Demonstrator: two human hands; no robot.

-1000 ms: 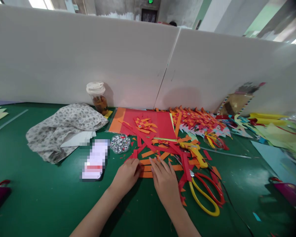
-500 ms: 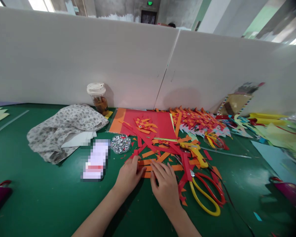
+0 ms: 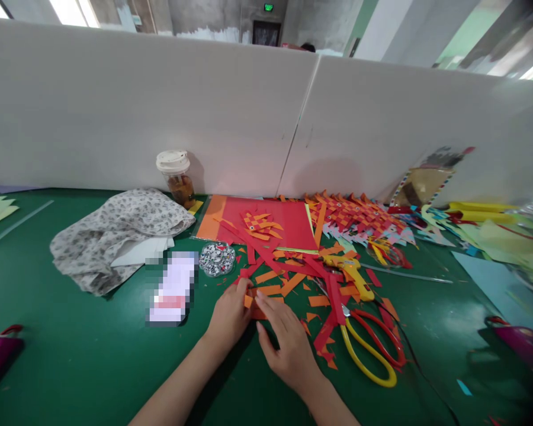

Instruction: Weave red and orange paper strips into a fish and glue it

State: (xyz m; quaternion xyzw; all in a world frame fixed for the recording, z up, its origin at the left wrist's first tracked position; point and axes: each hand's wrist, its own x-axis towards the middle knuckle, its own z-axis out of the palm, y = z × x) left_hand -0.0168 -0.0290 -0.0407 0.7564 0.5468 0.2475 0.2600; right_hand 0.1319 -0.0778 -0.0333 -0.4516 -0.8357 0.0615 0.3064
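My left hand (image 3: 231,313) is closed on the left ends of several orange paper strips (image 3: 272,290) lying side by side on the green table. One short orange strip end (image 3: 249,301) shows by its fingertips. My right hand (image 3: 288,343) is at the right of the strips, thumb apart from the fingers, which are stretched out with their tips touching the strips. What lies beneath both hands is hidden. Red paper strips (image 3: 334,299) and orange scraps are scattered just beyond and to the right.
Right of my hands lie scissors (image 3: 368,349) and a yellow glue gun (image 3: 353,275) with its cord. A clear dish of googly eyes (image 3: 217,259), a phone (image 3: 173,288), a cloth (image 3: 119,234) and a lidded cup (image 3: 176,177) stand left. A woven paper fish (image 3: 261,225) lies on red sheets (image 3: 295,225).
My right hand has shifted left toward my left hand, and its thumb has spread away from the fingers. The strips' left ends now show raised by my left fingertips.
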